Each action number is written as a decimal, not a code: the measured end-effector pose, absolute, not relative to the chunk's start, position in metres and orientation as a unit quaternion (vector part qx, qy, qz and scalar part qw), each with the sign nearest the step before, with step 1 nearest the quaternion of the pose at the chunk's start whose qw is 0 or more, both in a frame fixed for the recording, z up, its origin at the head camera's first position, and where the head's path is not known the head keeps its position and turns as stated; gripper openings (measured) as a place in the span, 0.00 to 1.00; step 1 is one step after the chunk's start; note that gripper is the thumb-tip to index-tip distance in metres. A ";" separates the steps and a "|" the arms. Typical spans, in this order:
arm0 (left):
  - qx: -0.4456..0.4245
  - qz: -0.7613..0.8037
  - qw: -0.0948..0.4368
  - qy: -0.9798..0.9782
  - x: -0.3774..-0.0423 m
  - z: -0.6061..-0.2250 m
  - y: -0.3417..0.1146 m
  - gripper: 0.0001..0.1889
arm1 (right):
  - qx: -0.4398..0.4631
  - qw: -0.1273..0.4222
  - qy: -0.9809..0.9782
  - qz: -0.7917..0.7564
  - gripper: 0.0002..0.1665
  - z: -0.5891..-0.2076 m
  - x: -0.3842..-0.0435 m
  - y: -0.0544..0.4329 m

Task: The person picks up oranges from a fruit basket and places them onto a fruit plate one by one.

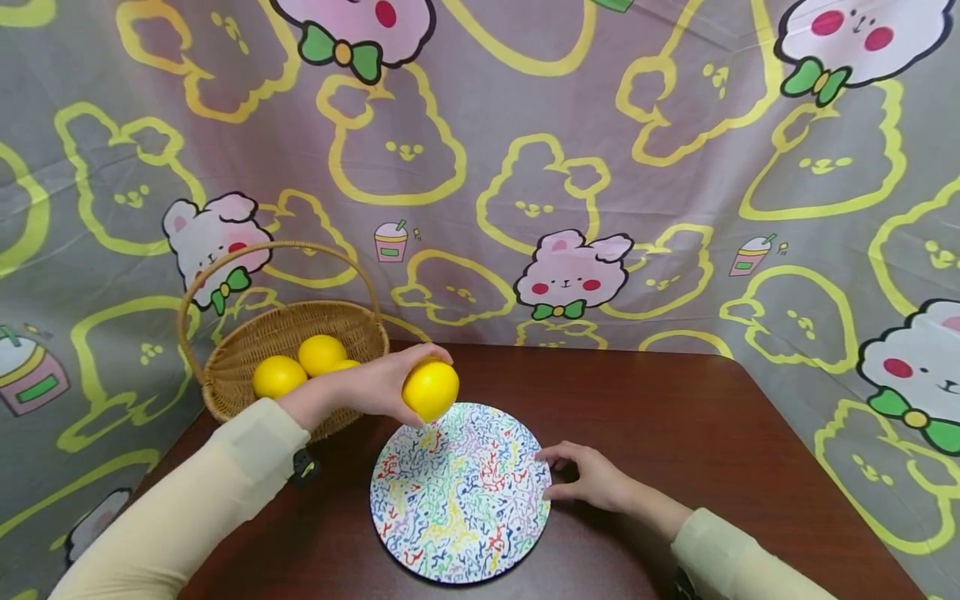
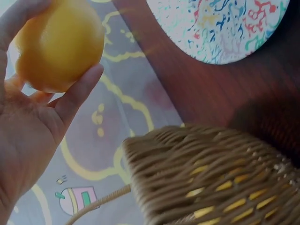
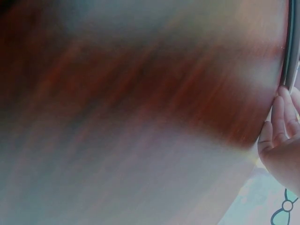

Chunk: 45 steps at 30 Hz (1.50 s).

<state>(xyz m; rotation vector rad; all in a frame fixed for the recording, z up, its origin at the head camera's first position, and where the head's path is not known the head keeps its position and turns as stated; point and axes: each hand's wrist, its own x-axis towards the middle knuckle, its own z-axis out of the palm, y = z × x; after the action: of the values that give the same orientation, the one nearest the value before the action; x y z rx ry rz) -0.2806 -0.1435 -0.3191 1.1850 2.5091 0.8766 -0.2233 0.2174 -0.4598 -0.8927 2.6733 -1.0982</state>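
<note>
My left hand [image 1: 378,385] grips a yellow lemon [image 1: 431,390], fingers and thumb spread round its sides. The lemon is held up above the far left rim of a round board [image 1: 461,500] with colourful squiggles on white. In the left wrist view the lemon [image 2: 61,44] fills the upper left, between thumb and fingers. At the board's right rim, my right hand [image 1: 592,477] rests with its fingertips and thumb apart, touching the edge. The right wrist view shows that hand [image 3: 281,136] at the far right, fingers fairly straight beside a dark rim.
A wicker basket [image 1: 225,375] with a tall arched handle stands left of the board, partly behind my left forearm. Several lemons [image 1: 279,377] lie in it. The dark brown table [image 1: 637,392] meets a patterned cloth backdrop [image 1: 465,225] at the back and sides.
</note>
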 end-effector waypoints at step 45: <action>0.354 0.256 0.145 0.888 -0.300 -0.393 -0.111 0.45 | -0.298 0.054 0.877 -0.373 0.29 -0.461 -0.225 0.218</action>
<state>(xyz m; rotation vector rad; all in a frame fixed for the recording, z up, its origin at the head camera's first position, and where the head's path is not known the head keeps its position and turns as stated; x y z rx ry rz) -0.3000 -0.1109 -0.3934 1.0187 2.5580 0.7362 -0.2245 0.2178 -0.4612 -0.9058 2.6652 -1.1333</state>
